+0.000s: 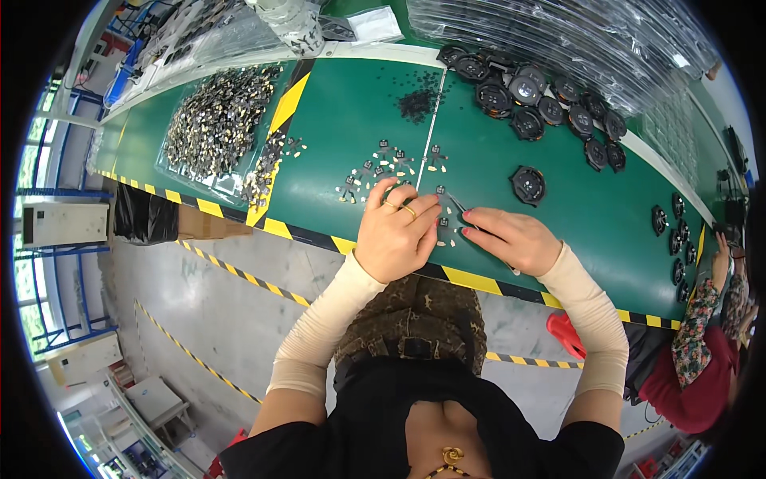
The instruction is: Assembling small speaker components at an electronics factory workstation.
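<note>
My right hand (515, 239) is closed around a slim pair of tweezers (457, 204), whose tip points up and left toward my left hand. My left hand (396, 229) is curled low over the green table, fingers bent together; whatever they pinch, if anything, is hidden. Close around it lie several small black parts with pale tabs (387, 150). One such part (440, 191) sits just beside the tweezer tip. A round black housing (528, 185) rests apart, beyond my right hand. Farther off is a small heap of tiny black pieces (416, 105).
At the left a clear tray (165, 166) bears a large pile of small parts, some spilling onto the striped tape (277, 152). Many black housings (527, 89) cluster at the back, near stacked clear plastic trays (558, 36). More housings (678, 239) stand far right, beside another person's arm (706, 311).
</note>
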`<state>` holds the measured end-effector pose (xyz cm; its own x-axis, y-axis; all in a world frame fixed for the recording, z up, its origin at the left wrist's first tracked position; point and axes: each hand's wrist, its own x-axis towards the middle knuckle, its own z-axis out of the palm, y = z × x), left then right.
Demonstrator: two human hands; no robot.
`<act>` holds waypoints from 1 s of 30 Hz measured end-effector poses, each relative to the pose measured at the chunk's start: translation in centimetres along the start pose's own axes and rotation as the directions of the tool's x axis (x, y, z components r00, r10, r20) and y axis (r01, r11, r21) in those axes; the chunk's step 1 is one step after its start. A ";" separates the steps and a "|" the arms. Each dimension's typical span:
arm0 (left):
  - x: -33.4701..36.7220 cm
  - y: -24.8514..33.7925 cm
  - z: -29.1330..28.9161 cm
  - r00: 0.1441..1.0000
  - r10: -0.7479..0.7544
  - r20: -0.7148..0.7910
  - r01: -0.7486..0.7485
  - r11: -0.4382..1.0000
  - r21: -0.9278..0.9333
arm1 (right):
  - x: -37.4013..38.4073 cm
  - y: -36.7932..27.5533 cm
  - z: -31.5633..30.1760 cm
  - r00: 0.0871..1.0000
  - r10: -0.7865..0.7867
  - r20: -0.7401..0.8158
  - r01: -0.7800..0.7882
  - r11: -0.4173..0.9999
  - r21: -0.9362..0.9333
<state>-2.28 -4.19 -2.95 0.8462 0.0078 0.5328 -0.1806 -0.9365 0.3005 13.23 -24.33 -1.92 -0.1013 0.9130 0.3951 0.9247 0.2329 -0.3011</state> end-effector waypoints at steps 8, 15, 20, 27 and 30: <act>-1.1 1.3 -1.4 0.995 0.094 -0.046 -0.094 0.996 -0.002 | -0.5 0.4 0.4 0.969 0.064 -0.240 -0.046 0.996 0.081; -0.1 2.7 -0.4 0.997 0.074 -0.009 -0.074 0.996 -0.057 | -1.9 0.7 -1.6 0.449 0.733 -0.511 -0.176 0.634 0.753; 6.5 5.5 5.0 0.975 0.215 0.064 -0.210 0.975 -0.070 | -4.0 1.1 -1.4 0.162 0.928 -0.336 0.101 0.323 0.941; 2.5 7.2 4.0 0.962 0.235 0.142 -0.226 0.971 -0.075 | -7.6 -4.0 -0.3 0.078 0.985 -0.153 0.027 0.152 0.988; 1.1 6.8 4.2 0.968 0.226 0.108 -0.206 0.964 -0.170 | -7.7 -4.5 -0.4 0.122 0.985 -0.121 -0.025 0.125 0.992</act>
<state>-0.49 -12.07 -3.65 0.8325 -0.2415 0.4986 -0.4333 -0.8447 0.3143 10.04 -32.57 -3.26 0.9429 0.3004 -0.1438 -0.2463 0.3384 -0.9082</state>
